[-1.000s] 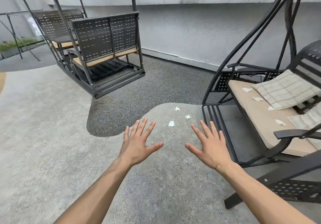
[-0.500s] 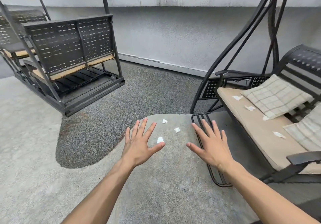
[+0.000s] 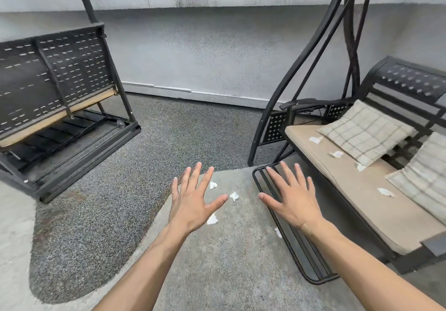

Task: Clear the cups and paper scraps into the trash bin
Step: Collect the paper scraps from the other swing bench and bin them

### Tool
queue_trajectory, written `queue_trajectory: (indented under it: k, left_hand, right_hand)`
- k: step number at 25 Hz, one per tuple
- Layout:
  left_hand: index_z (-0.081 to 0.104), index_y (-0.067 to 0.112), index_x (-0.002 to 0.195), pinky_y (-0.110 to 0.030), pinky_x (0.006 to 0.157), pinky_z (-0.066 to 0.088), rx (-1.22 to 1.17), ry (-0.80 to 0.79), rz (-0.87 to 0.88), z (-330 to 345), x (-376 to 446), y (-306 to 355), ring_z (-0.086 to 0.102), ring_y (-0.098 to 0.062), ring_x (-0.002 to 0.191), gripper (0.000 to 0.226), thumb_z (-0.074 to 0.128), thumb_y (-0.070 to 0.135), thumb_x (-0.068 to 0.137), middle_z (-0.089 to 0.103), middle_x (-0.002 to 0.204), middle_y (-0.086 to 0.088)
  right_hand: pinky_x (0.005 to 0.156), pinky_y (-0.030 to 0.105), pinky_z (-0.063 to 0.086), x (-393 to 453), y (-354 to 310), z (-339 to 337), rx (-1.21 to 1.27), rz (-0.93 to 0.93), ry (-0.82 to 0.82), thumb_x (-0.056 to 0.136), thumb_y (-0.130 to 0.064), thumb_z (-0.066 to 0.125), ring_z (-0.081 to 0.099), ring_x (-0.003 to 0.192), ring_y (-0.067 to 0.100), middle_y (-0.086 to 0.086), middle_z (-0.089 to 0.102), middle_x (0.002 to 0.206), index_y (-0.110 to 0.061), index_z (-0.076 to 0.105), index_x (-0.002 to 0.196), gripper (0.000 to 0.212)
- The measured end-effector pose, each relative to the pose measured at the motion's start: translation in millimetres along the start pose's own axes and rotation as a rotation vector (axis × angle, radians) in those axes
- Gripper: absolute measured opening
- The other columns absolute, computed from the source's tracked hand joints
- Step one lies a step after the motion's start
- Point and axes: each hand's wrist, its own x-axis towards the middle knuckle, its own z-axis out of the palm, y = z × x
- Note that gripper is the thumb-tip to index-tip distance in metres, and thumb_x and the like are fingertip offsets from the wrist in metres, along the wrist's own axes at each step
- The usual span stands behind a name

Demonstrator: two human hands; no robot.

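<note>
Left hand (image 3: 193, 204) and right hand (image 3: 293, 201), fingers spread and holding nothing, above paper scraps (image 3: 234, 196) beside the swing seat (image 3: 350, 190).

Left hand (image 3: 193, 204): bare; no glove, ring or marking is seen.
Right hand (image 3: 293, 202): bare; no glove or ring is seen.
Fingernails: seen short and unpainted on both hands.
Left forearm (image 3: 142, 265): uncovered up to the frame's edge; no sleeve is seen.
Right forearm (image 3: 366, 262): uncovered likewise; no watch or band is worn at the wrist.
</note>
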Motion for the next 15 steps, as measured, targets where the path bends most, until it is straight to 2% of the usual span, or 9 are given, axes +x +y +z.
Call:
queue_trajectory:
  k: [6,15]
  left_hand:
    - [-0.002,0.051,0.149,-0.052,0.117,-0.012,-0.024,0.017,0.035,29,125,-7,-0.019,-0.011,0.146,0.084,0.019,0.090,0.077,-0.015,0.160,0.011]
    - [0.001,0.049,0.150,-0.051,0.118,-0.011,-0.062,0.003,0.082,71,329,35,-0.016,-0.010,0.147,0.084,0.020,0.088,0.078,-0.010,0.162,0.011]
  right_hand:
    - [0.114,0.056,0.005,108,31,27,-0.001,0.021,0.017,0.073,-0.089,0.015,-0.009,0.147,0.024,-0.007,0.003,0.161,-0.051,0.005,0.145,0.082]
    - [0.115,0.058,0.006,291,127,22,-0.030,0.080,0.003,0.074,-0.087,0.017,-0.007,0.147,0.026,-0.003,0.004,0.161,-0.051,0.006,0.145,0.080]
